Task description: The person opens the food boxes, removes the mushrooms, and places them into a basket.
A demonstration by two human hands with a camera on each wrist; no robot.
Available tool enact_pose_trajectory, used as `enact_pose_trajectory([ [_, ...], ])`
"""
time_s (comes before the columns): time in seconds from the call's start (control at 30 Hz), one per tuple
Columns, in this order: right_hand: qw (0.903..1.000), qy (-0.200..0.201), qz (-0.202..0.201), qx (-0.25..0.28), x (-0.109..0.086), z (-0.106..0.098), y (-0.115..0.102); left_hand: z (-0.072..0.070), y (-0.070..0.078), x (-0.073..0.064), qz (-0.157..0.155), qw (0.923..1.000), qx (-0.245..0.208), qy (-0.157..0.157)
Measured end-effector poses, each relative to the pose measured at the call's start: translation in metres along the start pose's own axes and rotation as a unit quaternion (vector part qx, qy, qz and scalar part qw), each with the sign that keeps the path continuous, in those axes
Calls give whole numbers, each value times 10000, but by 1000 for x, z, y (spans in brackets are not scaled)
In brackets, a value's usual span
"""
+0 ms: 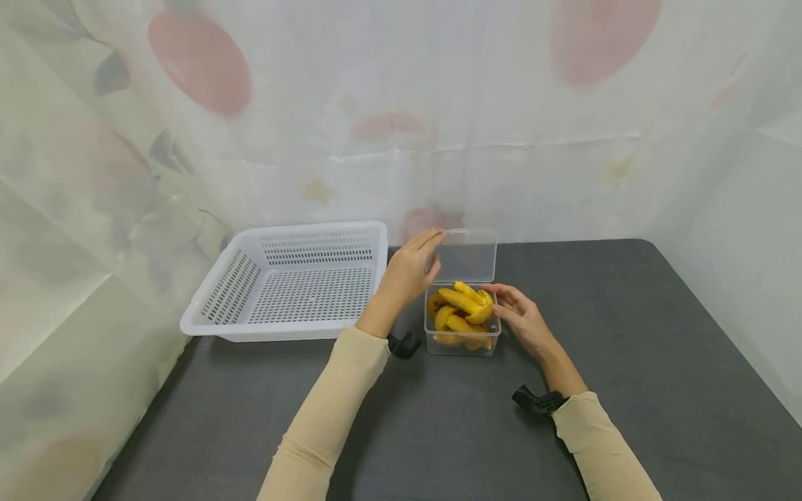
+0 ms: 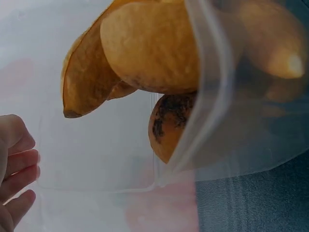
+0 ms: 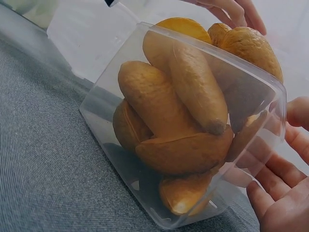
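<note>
A clear plastic box (image 1: 464,348) stands on the dark table, filled with several yellow bananas (image 1: 460,301); one shows black patches in the left wrist view. Its clear hinged lid (image 1: 473,257) is raised at the back. My left hand (image 1: 410,268) is at the lid's upper left edge, fingertips touching it and fingers fairly straight. At the box's right side, my right hand (image 1: 523,320) holds the back right corner, with fingers partly seen through the wall in the right wrist view (image 3: 285,188). The box hides the undersides of the lower bananas.
Left of the box sits a white slatted plastic basket (image 1: 301,330) with nothing in it. Patterned curtains (image 1: 501,104) hang behind and at the left of the table (image 1: 626,334). Each wrist wears a black strap (image 1: 539,400).
</note>
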State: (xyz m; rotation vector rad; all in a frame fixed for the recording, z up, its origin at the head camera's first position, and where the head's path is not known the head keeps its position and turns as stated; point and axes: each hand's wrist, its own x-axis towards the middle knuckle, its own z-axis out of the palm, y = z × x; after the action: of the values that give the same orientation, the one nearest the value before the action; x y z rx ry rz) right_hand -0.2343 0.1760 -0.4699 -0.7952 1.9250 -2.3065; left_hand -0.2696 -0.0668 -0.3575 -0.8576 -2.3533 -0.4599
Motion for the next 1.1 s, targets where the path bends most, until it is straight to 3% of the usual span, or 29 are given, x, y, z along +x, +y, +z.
enact_pose_trajectory([
  [0.27, 10000, -2, -8, 92, 1, 0, 1, 9, -5, 5, -429, 9963, -101, -735],
  [0.53, 9999, -13, -49, 109, 1, 0, -1, 10, -8, 8, -1057, 9830, -813, -1261],
  [0.67, 9999, 22, -44, 123, 1, -1, -1, 7, -7, 4, -926, 9847, -1025, -1065],
  [0.87, 9999, 26, -25, 165, 1, -2, 1, 1, -3, -7, -669, 9900, -1137, -504],
  [1.1, 9998, 25, -51, 170, 1, -1, 1, 0, 2, -22, -464, 9893, -1372, -179],
])
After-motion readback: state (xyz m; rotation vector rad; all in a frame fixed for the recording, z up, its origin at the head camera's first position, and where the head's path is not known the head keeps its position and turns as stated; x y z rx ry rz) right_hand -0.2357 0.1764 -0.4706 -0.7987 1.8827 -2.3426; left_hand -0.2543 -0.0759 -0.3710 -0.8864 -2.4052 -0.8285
